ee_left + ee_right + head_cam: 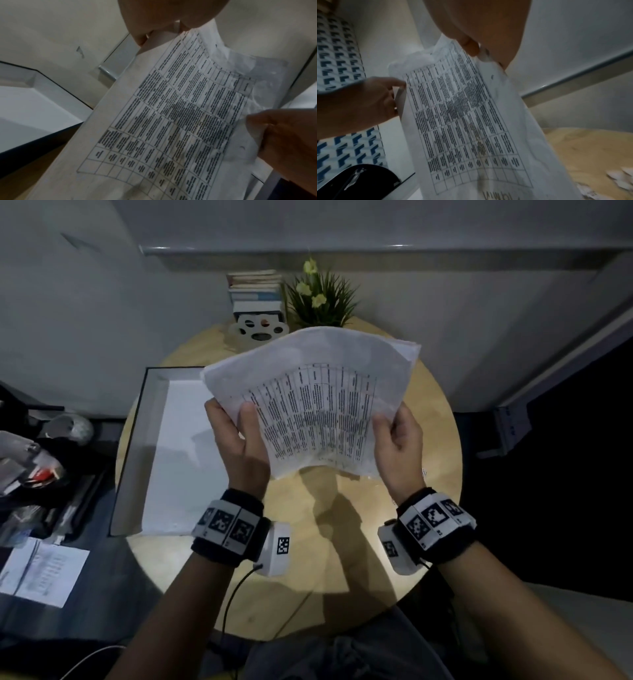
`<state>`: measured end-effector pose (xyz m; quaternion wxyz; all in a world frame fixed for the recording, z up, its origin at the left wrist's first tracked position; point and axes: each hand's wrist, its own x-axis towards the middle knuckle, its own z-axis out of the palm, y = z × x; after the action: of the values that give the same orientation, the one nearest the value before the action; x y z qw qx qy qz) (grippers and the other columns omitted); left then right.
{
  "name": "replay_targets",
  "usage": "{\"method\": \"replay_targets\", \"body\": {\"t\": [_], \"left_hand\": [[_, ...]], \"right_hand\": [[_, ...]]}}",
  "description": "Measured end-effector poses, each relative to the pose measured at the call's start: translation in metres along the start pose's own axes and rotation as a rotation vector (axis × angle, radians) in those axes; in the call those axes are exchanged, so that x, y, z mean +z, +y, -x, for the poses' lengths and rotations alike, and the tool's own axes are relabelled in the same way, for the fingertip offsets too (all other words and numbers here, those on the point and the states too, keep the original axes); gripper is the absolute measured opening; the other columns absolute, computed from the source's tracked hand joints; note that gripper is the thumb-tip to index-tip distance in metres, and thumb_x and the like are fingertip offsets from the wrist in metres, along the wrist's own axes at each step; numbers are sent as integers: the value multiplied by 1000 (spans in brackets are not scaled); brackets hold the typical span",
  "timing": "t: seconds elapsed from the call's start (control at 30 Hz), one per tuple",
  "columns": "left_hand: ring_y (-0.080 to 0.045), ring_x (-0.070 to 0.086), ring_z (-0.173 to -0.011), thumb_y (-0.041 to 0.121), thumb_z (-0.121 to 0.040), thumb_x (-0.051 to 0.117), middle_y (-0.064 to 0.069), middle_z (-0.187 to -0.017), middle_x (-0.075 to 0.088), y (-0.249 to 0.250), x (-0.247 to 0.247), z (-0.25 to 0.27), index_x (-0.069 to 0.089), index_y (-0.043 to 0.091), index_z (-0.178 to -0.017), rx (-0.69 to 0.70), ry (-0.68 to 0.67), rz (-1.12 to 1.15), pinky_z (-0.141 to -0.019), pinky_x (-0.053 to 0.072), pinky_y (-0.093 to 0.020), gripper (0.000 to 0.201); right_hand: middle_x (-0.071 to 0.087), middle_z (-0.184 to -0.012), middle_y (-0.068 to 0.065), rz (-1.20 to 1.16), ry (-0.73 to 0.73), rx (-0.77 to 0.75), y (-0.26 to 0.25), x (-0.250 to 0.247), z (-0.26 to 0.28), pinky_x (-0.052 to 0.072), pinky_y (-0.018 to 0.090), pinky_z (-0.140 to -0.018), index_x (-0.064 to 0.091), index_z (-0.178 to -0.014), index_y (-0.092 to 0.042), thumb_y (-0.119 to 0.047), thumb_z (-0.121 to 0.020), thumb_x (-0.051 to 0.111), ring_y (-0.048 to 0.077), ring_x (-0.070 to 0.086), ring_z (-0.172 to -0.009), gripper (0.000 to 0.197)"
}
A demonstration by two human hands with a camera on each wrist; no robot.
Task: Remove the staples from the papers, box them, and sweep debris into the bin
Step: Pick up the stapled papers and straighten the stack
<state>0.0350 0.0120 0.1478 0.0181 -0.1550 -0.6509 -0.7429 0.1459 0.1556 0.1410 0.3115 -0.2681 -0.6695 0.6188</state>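
A thin stack of papers [318, 405] printed with a table is held up, curved, over the round wooden table [308, 542]. My left hand [236, 426] grips its left edge, thumb on the printed face. My right hand [394, 429] pinches the right edge. The wrist views show the same sheets [171, 121] [462, 121] stretched between both hands. I cannot make out a staple. An open white box [150, 419] lies on the table's left side, under the papers' left corner, and only its pale floor shows.
Small paper scraps [618, 177] lie on the table's right side. Books [255, 290], a white paw-shaped stand [260, 330] and a potted plant [320, 296] sit at the back. A cluttered dark desk [34, 460] with a loose sheet [41, 573] is on the left.
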Motion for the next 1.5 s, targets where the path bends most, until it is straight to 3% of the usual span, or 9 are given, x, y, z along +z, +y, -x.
{"method": "replay_targets", "body": {"t": [0.13,0.23,0.53,0.63,0.8,0.9,1.0,1.27,1.5], "left_hand": [[3,55,-84,2,-95,39,5,-93,50,-6,1,17,38,22,-99,-51,-2,6,-76,49,-18,21],[3,57,-81,4,-94,37,5,-91,52,-16,-3,28,39,20,-100,-140,-11,12,-72,50,-18,17],[3,57,-83,4,-95,32,9,-94,55,-14,-1,30,39,34,-100,-170,-4,-18,-74,49,-22,31],[8,58,-84,2,-96,29,14,-96,58,-24,1,33,40,35,-103,-225,27,-79,-75,48,-13,35],[-12,59,-88,7,-93,33,6,-94,61,-28,-2,30,44,21,-106,-230,31,-35,-82,51,-39,22],[-6,59,-85,6,-92,35,6,-93,60,-38,-8,36,46,26,-101,-266,21,-85,-80,50,-37,25],[-20,53,-87,16,-90,39,-3,-91,56,-46,-17,37,49,33,-93,-311,11,-93,-81,47,-58,20],[-13,52,-84,22,-90,36,1,-88,55,-40,-26,38,45,30,-91,-323,-108,-88,-78,46,-37,12],[-12,54,-85,22,-90,37,4,-90,57,-44,-30,46,48,40,-92,-320,-105,-106,-78,46,-36,22]], "right_hand": [[54,-91,-3,-11,59,19,15,3,10,47,29,-73,43,-105,-13,-5,-88,43,6,56,-82,19],[56,-91,-9,-18,81,88,30,7,13,48,19,-72,45,-111,-16,-1,-90,43,-12,56,-75,26],[60,-96,7,-30,92,83,37,5,11,50,20,-72,49,-118,-5,-6,-83,41,0,61,-79,36],[62,-96,21,28,71,93,44,7,15,50,36,-68,50,-121,-6,1,-88,39,32,56,-85,36],[61,-99,-12,55,48,73,46,4,14,50,11,-77,50,-118,-13,1,-92,40,0,62,-86,31],[63,-95,7,77,47,114,50,4,18,53,20,-69,51,-121,0,5,-91,41,23,60,-85,32],[61,-96,2,36,65,129,40,-2,17,48,27,-73,50,-115,-8,-1,-86,48,-2,62,-82,30],[36,-140,11,804,184,-696,-44,2,18,20,46,-115,35,-133,-2,-16,-82,52,30,34,-132,56],[57,-137,8,1305,-215,-759,-46,47,19,-3,56,-114,51,-135,-8,-9,-84,47,28,43,-136,51]]}}
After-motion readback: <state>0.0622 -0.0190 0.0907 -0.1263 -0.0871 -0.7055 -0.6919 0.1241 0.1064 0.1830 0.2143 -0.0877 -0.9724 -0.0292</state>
